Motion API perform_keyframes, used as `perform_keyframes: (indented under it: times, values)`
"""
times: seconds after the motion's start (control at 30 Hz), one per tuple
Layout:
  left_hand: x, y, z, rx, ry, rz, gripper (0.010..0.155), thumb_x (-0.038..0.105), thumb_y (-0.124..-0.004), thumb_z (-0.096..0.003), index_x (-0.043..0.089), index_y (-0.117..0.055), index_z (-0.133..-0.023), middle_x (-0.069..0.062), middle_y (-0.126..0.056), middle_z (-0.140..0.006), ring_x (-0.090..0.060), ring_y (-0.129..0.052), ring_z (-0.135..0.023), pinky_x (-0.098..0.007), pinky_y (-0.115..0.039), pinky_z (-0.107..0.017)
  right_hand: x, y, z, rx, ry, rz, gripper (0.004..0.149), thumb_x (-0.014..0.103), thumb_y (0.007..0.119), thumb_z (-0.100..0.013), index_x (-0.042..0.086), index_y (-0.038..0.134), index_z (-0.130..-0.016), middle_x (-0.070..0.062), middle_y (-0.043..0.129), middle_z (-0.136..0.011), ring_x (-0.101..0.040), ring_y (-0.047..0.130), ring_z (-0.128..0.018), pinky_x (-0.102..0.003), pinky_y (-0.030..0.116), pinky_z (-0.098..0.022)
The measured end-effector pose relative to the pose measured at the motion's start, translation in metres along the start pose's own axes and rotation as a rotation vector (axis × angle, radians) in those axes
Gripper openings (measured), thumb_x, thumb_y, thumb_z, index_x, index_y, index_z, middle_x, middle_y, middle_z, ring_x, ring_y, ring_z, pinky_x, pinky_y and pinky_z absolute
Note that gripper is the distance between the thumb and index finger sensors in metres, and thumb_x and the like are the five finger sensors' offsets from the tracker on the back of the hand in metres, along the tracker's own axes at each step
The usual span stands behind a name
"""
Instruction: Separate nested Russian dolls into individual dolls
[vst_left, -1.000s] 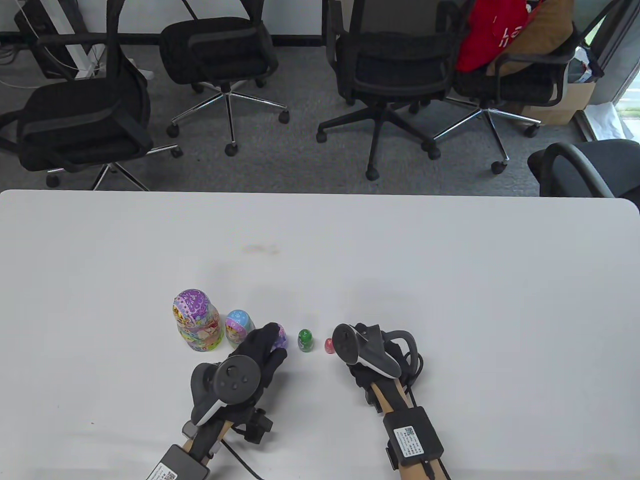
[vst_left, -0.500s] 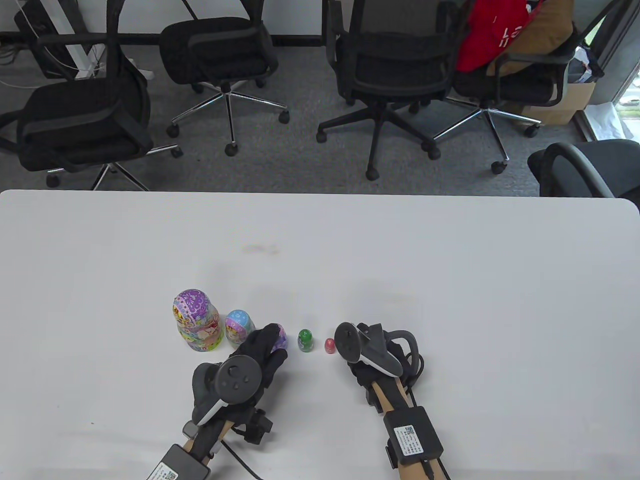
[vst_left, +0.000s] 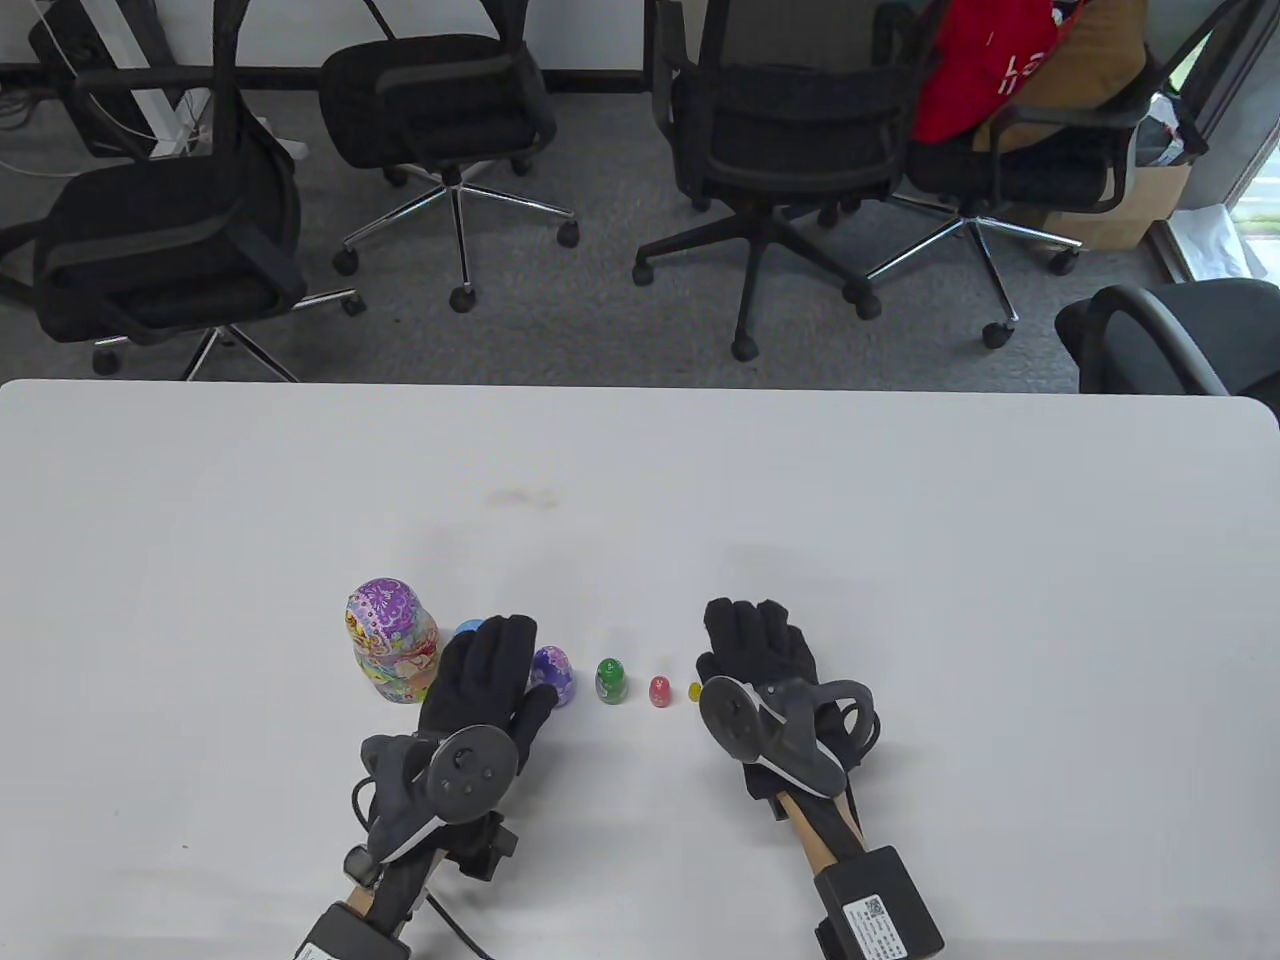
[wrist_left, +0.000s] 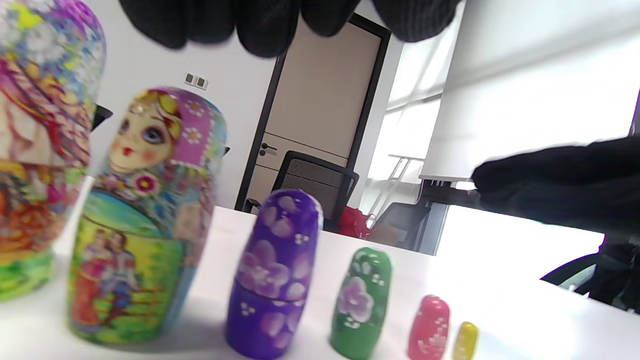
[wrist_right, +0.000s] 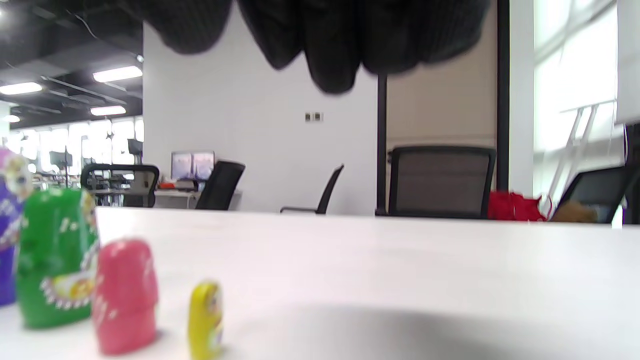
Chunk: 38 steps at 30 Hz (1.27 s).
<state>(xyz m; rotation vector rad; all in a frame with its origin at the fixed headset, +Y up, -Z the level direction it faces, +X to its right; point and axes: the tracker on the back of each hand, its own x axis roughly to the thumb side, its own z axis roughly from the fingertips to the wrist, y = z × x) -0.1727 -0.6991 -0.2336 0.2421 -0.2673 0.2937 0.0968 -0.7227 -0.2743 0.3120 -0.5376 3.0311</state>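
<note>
Table view: six dolls (vst_left: 609, 680) standing in a row; left hand (vst_left: 480, 675) and right hand (vst_left: 757, 645) flat, empty. Withdraw without brushing any.

The table view is bright, even and sharp, with soft faint shadows under both hands on the white table (vst_left: 900, 520). In the left wrist view daylight from the windows (wrist_left: 525, 100) blows out the right side, and the nearest dolls are blurred. The right wrist view has the fingers (wrist_right: 320, 40) and small dolls out of focus.
</note>
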Motion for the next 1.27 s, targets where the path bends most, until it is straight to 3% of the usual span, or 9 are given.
perform_keyframes:
  times: [0.17, 0.23, 0.57, 1.27]
  values:
    - [-0.006, -0.002, -0.001, -0.072, 0.025, -0.026, 0.082, 0.055, -0.057, -0.0582, 0.022, -0.022, -0.124, -0.019, -0.021, -0.130, -0.046, -0.009, -0.114, -0.067, -0.021, -0.081, -0.012, -0.020, 0.013, -0.081, 0.015, -0.001, 0.075, 0.053, 0.058, -0.052, 0.020, 0.033, -0.114, -0.012, 0.031, -0.120, -0.039, 0.014, -0.106, -0.057, 0.021, -0.077]
    - [-0.009, -0.003, -0.002, -0.103, 0.039, -0.048, 0.084, 0.058, -0.055, -0.0579, 0.022, -0.016, -0.124, -0.020, -0.012, -0.130, -0.046, 0.000, -0.112, -0.068, -0.014, -0.080, -0.018, -0.025, 0.017, -0.114, 0.027, 0.017, 0.078, 0.056, 0.056, -0.051, 0.020, 0.027, -0.115, -0.012, 0.023, -0.120, -0.039, 0.006, -0.104, -0.057, 0.015, -0.076]
    - [-0.023, -0.012, -0.004, -0.151, 0.081, -0.122, 0.087, 0.061, -0.052, -0.0575, 0.023, -0.010, -0.122, -0.020, -0.006, -0.128, -0.044, 0.007, -0.110, -0.068, -0.008, -0.078, -0.045, -0.029, 0.032, -0.134, 0.075, 0.129, 0.081, 0.059, 0.053, -0.050, 0.021, 0.022, -0.115, -0.012, 0.016, -0.120, -0.038, -0.002, -0.102, -0.058, 0.008, -0.074]
    - [-0.024, -0.016, -0.004, -0.165, 0.083, -0.137, 0.086, 0.060, -0.052, -0.0578, 0.022, -0.010, -0.122, -0.021, -0.007, -0.128, -0.044, 0.005, -0.110, -0.067, -0.009, -0.078, -0.046, -0.020, 0.034, -0.069, 0.091, 0.121, 0.080, 0.058, 0.054, -0.050, 0.020, 0.025, -0.115, -0.013, 0.017, -0.120, -0.039, 0.000, -0.103, -0.058, 0.010, -0.074]
